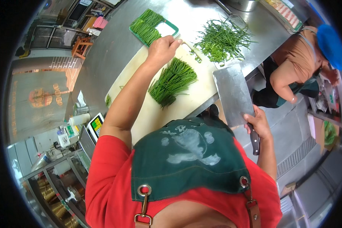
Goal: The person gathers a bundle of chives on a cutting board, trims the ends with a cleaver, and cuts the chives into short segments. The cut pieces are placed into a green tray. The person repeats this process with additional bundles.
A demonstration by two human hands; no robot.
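My right hand [258, 122] grips the dark handle of a wide cleaver [233, 94], its blade lying beside the right edge of the cream cutting board [144, 124]. My left hand [163, 49] reaches over the board's far part with its fingers curled in; whether anything is between them is hidden. Just under and beside that hand lies a bundle of green garlic chives [175, 82]. Beyond it, a green-rimmed tray [174, 26] holds more aligned chives [146, 27] and shows a bare white patch. A loose heap of cut chives [223, 41] lies at the far right.
A long-handled slotted turner [238, 20] and a metal pot [245, 4] are on the steel counter [105, 61]. A tray of sliced meat [285, 14] stands at its right edge. Another person [295, 59] bends close by on the right. A scale [95, 125] is at left.
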